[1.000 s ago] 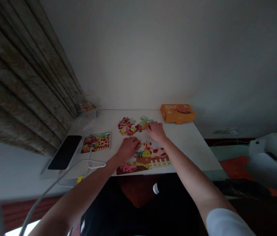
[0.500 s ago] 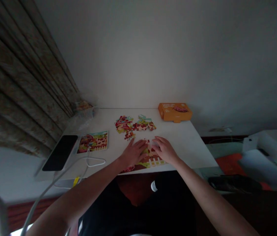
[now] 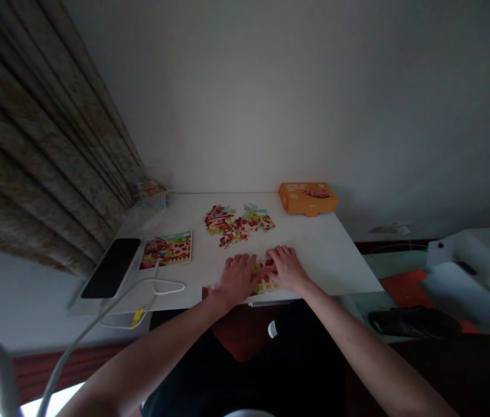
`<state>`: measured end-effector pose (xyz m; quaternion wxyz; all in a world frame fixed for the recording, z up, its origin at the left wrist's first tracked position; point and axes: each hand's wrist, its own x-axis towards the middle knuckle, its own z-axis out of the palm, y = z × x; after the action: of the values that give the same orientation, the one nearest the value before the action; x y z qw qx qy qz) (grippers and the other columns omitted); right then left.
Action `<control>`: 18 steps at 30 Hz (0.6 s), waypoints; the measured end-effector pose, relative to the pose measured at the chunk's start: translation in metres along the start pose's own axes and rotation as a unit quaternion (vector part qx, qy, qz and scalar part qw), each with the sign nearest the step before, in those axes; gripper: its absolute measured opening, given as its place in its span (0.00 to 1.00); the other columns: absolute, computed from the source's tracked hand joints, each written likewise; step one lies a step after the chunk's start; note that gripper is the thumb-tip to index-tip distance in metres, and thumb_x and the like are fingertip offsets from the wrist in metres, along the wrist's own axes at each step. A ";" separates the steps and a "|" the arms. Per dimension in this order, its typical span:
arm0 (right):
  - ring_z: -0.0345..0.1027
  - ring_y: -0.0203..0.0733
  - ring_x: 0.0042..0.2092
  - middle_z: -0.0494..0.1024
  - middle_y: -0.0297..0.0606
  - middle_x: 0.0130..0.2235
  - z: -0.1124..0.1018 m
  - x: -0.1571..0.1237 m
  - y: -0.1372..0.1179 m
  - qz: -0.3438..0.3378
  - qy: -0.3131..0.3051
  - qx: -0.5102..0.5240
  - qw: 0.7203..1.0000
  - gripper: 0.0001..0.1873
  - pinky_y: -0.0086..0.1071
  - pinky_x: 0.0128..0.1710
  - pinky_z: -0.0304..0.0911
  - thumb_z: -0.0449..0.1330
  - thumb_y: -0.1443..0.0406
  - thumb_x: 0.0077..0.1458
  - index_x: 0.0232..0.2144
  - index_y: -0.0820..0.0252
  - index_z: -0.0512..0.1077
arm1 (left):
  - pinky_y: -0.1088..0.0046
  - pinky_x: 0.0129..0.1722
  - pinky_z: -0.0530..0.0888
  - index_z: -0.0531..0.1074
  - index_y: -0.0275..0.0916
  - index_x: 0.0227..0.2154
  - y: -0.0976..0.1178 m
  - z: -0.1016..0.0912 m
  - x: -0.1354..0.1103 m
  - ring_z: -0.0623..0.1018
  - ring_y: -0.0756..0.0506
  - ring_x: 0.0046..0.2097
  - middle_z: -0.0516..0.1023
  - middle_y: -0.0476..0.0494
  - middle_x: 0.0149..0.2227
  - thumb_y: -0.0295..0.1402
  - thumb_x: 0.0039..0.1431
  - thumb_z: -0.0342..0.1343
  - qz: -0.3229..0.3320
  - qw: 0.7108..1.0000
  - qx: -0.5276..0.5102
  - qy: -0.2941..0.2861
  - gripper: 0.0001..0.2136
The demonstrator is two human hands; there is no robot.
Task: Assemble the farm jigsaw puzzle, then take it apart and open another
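Note:
A partly joined jigsaw puzzle (image 3: pixel 271 286) with a white fence and brown-and-yellow picture lies at the front edge of the table, largely covered by my hands. My left hand (image 3: pixel 237 279) rests on its left part, fingers extended and palm down. Over the right part lies my right hand (image 3: pixel 287 269), fingers slightly bent and resting on the pieces. The two thumbs come close together at the middle. Beyond the hands, loose puzzle pieces (image 3: pixel 219 221) with red barn parts sit in a heap, alongside more pieces (image 3: pixel 253 219) in green and brown.
A farm picture card (image 3: pixel 171 246) lies at the left, crossed by a white cable (image 3: pixel 169 282). Beside it is a black phone (image 3: pixel 111 267). An orange puzzle box (image 3: pixel 309 198) stands at the back right. Clear plastic wrapping (image 3: pixel 145 214) is near the curtain (image 3: pixel 45 127).
Both hands have shifted on the puzzle and now lie flatter over it, the left one lower. The hands no longer reach toward the loose pieces.

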<state>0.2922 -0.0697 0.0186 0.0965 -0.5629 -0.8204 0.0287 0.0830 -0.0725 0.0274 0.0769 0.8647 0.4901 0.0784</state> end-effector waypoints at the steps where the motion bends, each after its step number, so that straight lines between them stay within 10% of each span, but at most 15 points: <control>1: 0.68 0.55 0.50 0.78 0.48 0.46 0.000 0.003 0.000 0.008 -0.007 -0.006 1.000 0.18 0.44 0.52 0.58 0.59 0.53 0.67 0.46 0.61 0.74 | 0.53 0.56 0.69 0.68 0.39 0.62 0.007 0.002 -0.002 0.74 0.33 0.57 0.75 0.32 0.58 0.45 0.72 0.49 0.000 1.000 0.006 -0.003 0.22; 18: 0.80 0.48 0.41 0.86 0.45 0.39 -0.001 0.033 0.006 0.073 -0.099 -0.017 0.992 0.29 0.34 0.39 0.62 0.44 0.56 0.75 0.38 0.55 0.83 | 0.63 0.42 0.76 0.80 0.35 0.43 0.010 -0.003 0.036 0.81 0.36 0.46 0.81 0.31 0.44 0.47 0.75 0.43 -0.043 0.997 -0.006 -0.071 0.25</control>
<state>0.2862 -0.0373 0.0230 0.0030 -0.6170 -0.7831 0.0775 0.1088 -0.0465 0.0349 0.1200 0.8460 0.5193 0.0159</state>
